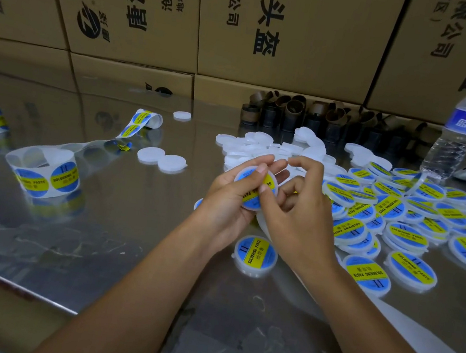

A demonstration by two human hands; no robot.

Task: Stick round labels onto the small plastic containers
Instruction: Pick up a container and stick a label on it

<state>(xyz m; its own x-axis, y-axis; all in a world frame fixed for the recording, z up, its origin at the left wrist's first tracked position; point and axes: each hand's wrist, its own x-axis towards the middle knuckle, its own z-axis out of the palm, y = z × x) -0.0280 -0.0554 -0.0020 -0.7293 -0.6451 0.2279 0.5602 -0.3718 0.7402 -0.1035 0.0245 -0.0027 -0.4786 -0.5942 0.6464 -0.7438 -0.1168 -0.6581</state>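
Our left hand (230, 197) cradles a small white container (255, 190) from below and behind, thumb laid across its top, holding it above the shiny worktop (126, 236). Our right hand (298, 213) pinches the edge of the blue-and-yellow round label (256, 193) on the container's face, thumb pressing it, the other fingers curled loosely. Just below our hands lies one labelled container (255, 255); a heap of labelled ones (418, 222) spreads to the right, and plain white containers (272, 149) pile behind. A label roll (45, 172) trails its backing strip on the left. A water bottle (459, 131) stands at the far right before cardboard boxes (277, 32).
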